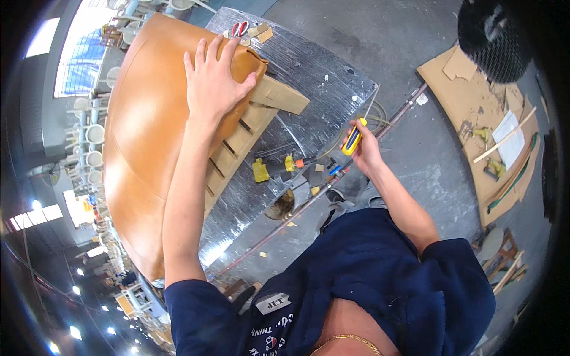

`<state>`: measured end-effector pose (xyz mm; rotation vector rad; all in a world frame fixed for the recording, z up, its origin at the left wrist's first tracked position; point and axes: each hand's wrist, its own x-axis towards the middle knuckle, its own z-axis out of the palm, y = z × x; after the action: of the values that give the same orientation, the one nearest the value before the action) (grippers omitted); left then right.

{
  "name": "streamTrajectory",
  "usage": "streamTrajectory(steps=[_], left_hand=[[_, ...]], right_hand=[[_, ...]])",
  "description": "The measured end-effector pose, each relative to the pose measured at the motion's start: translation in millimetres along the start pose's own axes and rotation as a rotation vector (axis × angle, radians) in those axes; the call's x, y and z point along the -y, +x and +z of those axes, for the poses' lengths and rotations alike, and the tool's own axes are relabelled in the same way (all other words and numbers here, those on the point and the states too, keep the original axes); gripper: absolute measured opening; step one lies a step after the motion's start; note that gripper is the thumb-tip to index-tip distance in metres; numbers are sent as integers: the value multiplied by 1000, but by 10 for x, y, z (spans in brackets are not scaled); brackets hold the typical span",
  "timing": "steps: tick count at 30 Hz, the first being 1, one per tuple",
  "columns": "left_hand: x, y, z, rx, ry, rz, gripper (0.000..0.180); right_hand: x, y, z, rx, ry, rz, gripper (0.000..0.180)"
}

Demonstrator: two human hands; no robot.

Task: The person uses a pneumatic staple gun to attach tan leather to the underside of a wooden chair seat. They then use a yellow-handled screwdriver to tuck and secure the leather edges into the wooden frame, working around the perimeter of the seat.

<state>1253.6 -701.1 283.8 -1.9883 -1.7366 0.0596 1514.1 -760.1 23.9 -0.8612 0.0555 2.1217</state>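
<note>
The tan leather cushion point(148, 118) is a large, smooth, rounded pad, glossy and faintly seamed, lying on a slatted wooden frame point(249, 127) whose pale slats jut out from under its edge. The screwdriver point(353, 137), with a yellow-and-blue handle, is held tilted, well apart from the cushion, beyond the frame's slat ends.

The right hand point(363, 151) hides the screwdriver's point(353, 136) tip.

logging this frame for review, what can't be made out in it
Head view only:
- Tool tip: the right hand wraps the yellow-and-blue handle, hiding the working end.
- Wooden frame: mostly covered by the tan leather cushion under the left hand.
- Small yellow items on the table: too small to identify.
</note>
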Motion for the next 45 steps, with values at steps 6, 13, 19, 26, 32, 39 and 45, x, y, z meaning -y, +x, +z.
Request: streamTrajectory(steps=[6,13,19,26,32,39,45], left_hand=[[-73,72,-14,-13,-51,64,81],[-4,83,72,-135,-78,204,97],[6,50,124,-135,75,194,100],[-69,58,128,-113,142,130,96],[-52,71,181,-161,120,124,93],[-78,71,197,-172,135,96,85],[-144,92,137,-68,167,49,90]], right_hand=[[-778,-441,709,355,-199,-88,53],[-1747,-420,1143,725,86,-3,64],[-2105,-312,1349,901,396,95,63],[-2214,-79,1410,1169,703,260,61],[-2335,161,1502,1523,962,381,60],[-2496,269,1650,1331,863,236,61],[-2407,121,1623,508,216,-336,46]])
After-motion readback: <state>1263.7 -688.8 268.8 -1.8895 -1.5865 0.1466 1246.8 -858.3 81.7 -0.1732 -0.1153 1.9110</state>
